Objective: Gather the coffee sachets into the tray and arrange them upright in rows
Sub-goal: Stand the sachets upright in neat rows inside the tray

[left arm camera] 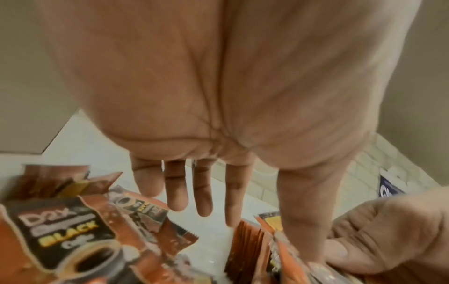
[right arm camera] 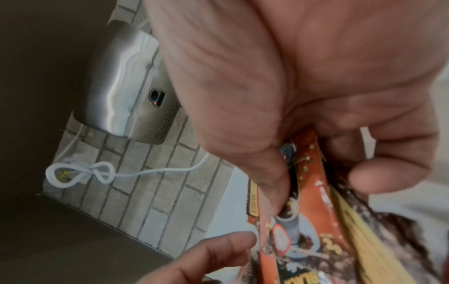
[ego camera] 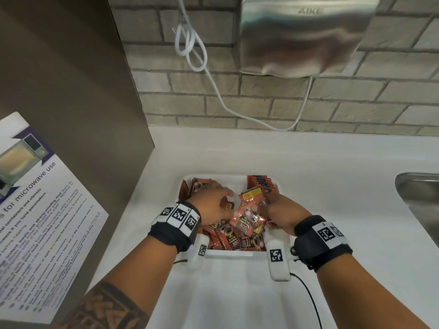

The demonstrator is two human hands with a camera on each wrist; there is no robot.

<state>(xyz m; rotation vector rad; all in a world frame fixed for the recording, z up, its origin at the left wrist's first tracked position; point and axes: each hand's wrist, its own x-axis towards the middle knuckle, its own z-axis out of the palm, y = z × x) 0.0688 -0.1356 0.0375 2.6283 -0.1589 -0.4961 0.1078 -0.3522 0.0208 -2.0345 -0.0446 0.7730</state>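
A white tray (ego camera: 228, 254) on the white counter holds several orange-and-black coffee sachets. Some lie loose in a pile (ego camera: 234, 235) at the near side, and a row (ego camera: 261, 184) stands upright at the back right. My left hand (ego camera: 213, 200) hovers over the tray's left half with straight, spread fingers (left arm camera: 204, 192) and holds nothing. My right hand (ego camera: 282, 211) grips a small bundle of sachets (right arm camera: 303, 221) between thumb and curled fingers, over the tray's right half. One held sachet shows a yellow panel (ego camera: 251, 194). The two hands are close together.
A steel hand dryer (ego camera: 304, 34) hangs on the brick wall above, with a looped white cable (ego camera: 190, 51) beside it. A steel sink (ego camera: 420, 200) lies at the right. A brown panel with a microwave notice (ego camera: 42, 210) bounds the left.
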